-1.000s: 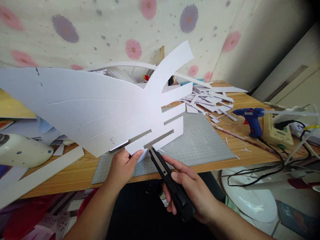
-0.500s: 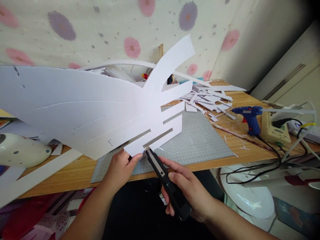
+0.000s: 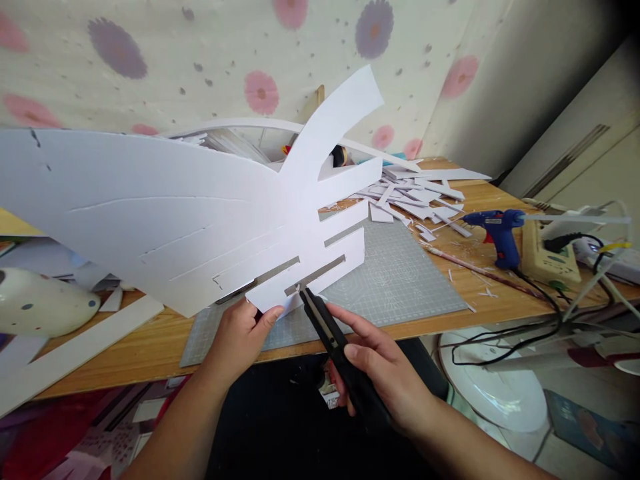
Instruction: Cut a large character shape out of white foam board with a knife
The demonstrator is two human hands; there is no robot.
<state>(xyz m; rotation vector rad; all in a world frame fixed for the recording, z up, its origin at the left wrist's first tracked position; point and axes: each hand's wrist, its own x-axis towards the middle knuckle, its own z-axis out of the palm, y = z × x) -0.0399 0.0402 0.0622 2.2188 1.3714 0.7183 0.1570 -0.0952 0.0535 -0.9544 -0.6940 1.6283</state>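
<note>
A large white foam board cutout (image 3: 220, 193) with a curved arm, finger-like strips and long slots is held tilted above a grey cutting mat (image 3: 400, 280). My left hand (image 3: 245, 340) pinches its lower edge, thumb in front and the other fingers mostly behind. In my right hand (image 3: 385, 367) is a black utility knife (image 3: 340, 360), index finger stretched along the handle. The knife's tip meets the board at the near end of the lowest slot; the blade itself is hard to make out.
White offcuts (image 3: 425, 193) lie heaped at the table's back right. A blue glue gun (image 3: 500, 230) stands beside a power strip (image 3: 550, 257) with trailing cables. A long white strip (image 3: 80, 353) and a spotted white object (image 3: 45, 303) are at left.
The knife and my right hand have shifted slightly right and up along the lowest slot. The board has moved a little left in view; my left hand keeps its grip.
</note>
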